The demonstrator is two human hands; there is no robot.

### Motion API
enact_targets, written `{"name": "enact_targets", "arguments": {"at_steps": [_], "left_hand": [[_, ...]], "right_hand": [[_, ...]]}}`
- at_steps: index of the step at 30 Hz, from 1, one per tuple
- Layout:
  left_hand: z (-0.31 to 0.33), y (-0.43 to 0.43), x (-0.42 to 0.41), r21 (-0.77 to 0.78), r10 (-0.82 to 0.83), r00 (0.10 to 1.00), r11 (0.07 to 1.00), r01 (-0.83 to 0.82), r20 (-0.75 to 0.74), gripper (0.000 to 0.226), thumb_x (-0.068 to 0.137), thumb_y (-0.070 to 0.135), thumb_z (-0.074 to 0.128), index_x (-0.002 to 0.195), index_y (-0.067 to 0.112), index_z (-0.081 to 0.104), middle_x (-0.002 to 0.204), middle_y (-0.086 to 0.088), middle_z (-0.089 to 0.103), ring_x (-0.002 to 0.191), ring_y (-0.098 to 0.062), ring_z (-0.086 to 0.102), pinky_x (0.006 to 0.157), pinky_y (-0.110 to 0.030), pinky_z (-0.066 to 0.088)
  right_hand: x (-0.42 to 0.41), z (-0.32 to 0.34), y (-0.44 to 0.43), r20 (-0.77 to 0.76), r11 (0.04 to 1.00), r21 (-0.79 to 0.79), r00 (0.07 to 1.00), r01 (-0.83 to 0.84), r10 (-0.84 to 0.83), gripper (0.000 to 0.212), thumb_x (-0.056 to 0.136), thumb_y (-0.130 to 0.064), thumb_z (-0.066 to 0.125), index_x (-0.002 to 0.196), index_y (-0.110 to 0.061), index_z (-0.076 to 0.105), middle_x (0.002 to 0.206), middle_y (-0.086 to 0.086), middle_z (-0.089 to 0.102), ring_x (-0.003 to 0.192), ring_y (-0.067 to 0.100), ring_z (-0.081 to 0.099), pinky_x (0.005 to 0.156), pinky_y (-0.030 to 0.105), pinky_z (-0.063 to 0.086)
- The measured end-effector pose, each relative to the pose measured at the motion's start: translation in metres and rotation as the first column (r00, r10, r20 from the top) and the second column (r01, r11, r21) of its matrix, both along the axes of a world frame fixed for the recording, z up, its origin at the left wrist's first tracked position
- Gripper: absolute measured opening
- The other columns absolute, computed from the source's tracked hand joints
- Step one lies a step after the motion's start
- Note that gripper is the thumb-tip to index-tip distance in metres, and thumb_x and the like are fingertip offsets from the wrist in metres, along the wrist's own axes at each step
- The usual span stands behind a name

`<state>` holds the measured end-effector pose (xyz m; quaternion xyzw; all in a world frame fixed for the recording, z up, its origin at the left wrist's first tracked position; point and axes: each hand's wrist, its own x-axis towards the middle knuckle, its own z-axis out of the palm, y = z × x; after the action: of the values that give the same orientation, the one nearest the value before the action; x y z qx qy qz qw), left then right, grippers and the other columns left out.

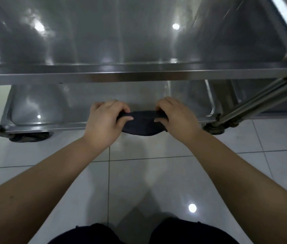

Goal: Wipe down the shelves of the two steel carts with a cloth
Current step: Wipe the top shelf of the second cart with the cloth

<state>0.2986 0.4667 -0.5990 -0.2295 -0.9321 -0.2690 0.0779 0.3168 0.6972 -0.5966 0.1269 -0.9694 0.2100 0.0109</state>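
A dark cloth (143, 126) is stretched between both hands just in front of the steel cart. My left hand (104, 124) grips its left end and my right hand (176, 120) grips its right end, fingers curled over the top edge. The cloth hangs over the front rim of the cart's lower shelf (51, 103). Above it, the cart's upper shelf (121, 41) fills the top of the view, shiny and bare. Only one cart is clearly seen.
A steel leg (262, 101) slants down at the right to a caster (213, 128); another caster (28, 137) sits at the lower left. White glossy floor tiles (139, 173) lie under my arms, and my dark-clad knees show at the bottom edge.
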Motion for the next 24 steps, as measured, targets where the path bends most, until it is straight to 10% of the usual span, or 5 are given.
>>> {"name": "enact_targets", "arguments": {"at_steps": [10,24], "left_hand": [[0.100,0.021,0.036,-0.344,-0.246,0.969,0.910,0.232,0.004,0.027,0.075,0.012,0.073,0.101,0.021,0.072,0.084,-0.001,0.064,0.073,-0.026,0.063,0.081,-0.036,0.033],[0.393,0.079,0.118,-0.113,-0.113,0.962,0.983,0.145,0.250,0.023,0.083,0.019,0.061,0.104,0.024,0.069,0.096,0.004,0.063,0.085,-0.020,0.059,0.076,-0.030,0.032]], "right_hand": [[0.062,0.097,0.007,-0.120,0.992,0.125,0.993,0.011,0.004,0.041,0.049,0.010,0.076,0.085,-0.007,0.068,0.090,0.010,0.064,0.076,0.031,0.059,0.074,0.035,0.040],[0.170,0.373,0.030,-0.138,0.882,-0.252,0.887,0.398,-0.440,0.027,0.071,0.016,0.070,0.092,-0.001,0.073,0.092,0.015,0.064,0.083,0.034,0.060,0.070,0.034,0.050]]}}
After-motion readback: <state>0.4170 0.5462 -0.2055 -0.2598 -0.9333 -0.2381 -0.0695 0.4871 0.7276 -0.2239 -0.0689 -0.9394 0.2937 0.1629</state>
